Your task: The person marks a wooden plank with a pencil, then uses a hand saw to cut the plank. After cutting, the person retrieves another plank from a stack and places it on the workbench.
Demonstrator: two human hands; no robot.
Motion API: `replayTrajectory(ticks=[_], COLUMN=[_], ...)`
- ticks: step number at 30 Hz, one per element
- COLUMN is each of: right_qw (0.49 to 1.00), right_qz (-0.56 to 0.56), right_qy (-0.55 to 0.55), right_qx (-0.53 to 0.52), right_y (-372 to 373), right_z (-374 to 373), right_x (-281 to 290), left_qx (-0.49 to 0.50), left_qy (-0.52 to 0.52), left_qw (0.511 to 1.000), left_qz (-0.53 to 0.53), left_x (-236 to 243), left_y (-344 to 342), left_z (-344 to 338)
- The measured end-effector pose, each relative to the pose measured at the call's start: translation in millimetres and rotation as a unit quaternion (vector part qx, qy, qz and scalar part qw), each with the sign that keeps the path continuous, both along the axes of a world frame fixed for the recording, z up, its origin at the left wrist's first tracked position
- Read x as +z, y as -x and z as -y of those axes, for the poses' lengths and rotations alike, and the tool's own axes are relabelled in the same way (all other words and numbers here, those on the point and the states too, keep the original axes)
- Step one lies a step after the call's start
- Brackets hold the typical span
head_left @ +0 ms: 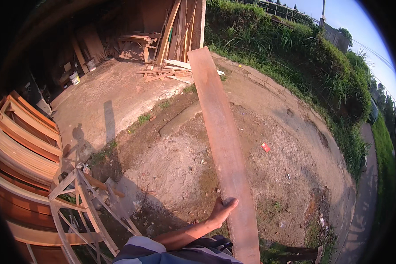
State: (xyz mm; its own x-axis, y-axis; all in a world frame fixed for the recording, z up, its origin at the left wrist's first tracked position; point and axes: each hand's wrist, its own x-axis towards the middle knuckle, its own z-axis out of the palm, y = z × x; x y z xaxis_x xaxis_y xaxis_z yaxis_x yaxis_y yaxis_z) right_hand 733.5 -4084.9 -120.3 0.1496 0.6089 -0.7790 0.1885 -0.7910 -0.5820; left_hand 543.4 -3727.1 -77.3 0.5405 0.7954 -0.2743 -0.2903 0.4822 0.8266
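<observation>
The most label-like thing in view is a white bucket (74, 78) at the edge of the dark, roofed area, with a coloured patch on its side; whatever is printed there is too small to read. A red packet (265, 147) lies on the rough ground (290, 176) to the right of the plank (224, 136), with a small pale mark that cannot be made out either.

The left forearm (180, 236) comes in from the lower edge, beside the striped shirt (141, 251), and slants up to the right. At its end the left hand (220, 214) is clamped on the plank's left edge, low along its visible length. The thumb lies across the face turned to the camera, pointing right; the fingers are hidden behind the wood. The right hand is out of view, so I cannot tell its state.

The plank is long, flat and reddish brown. It stands out in front of the person, its lower end close to the body and its top tilted slightly left, overlapping the pale wood scraps (167, 75) in the view. Behind those, boards (176, 31) lean upright by a wall. Wooden frames (26, 154) are stacked at the left, with a slatted wooden trestle (86, 198) just beside them. A grassy bank (295, 57) rises at the upper right.
</observation>
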Motion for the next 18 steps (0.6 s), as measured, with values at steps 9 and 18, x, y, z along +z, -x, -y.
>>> replayTrajectory(ticks=[9,18], right_qw=[0.996,0.995], right_qz=[0.035,0.006], right_qy=[0.065,0.08], right_qx=[0.045,0.059], right_y=[-32.9,-54.5], right_z=[-199.0,-377.6], right_x=[-15.1,-23.4], left_qx=[0.022,0.114], left_qy=[0.043,0.074], left_qw=[0.997,0.989], left_qz=[-0.058,-0.065], left_x=[-31.7,-48.3], left_y=[-15.9,-4.9], left_z=[-187.5,-426.0])
